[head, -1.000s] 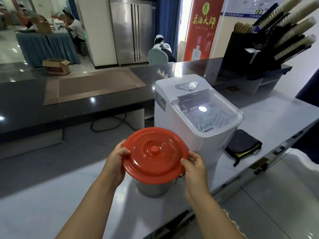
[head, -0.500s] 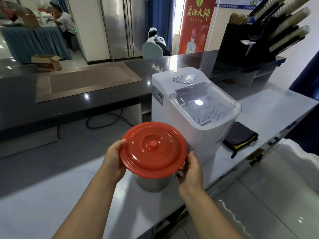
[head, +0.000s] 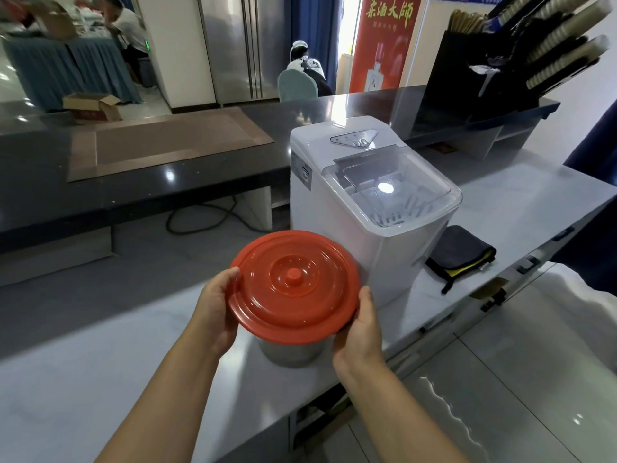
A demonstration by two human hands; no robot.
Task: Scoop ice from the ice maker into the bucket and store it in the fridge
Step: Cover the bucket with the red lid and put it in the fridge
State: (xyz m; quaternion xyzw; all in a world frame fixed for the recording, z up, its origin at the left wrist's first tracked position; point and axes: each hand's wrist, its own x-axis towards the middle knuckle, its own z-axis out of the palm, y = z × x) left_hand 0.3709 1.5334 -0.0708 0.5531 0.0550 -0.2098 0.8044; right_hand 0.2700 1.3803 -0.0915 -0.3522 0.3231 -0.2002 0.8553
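Beside ice maker (head: pixel 337 222) — left hand (head: pixel 217 307), right hand (head: pixel 362 325) grip bucket lid (head: pixel 293 289) (red).

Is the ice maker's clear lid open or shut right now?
Shut: the clear lid lies flat on the ice maker; left hand and right hand grip the red lid.

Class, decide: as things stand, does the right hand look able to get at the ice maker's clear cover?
Probably not yet: the right hand grips the red lid with the left hand. Nothing blocks the cover itself.
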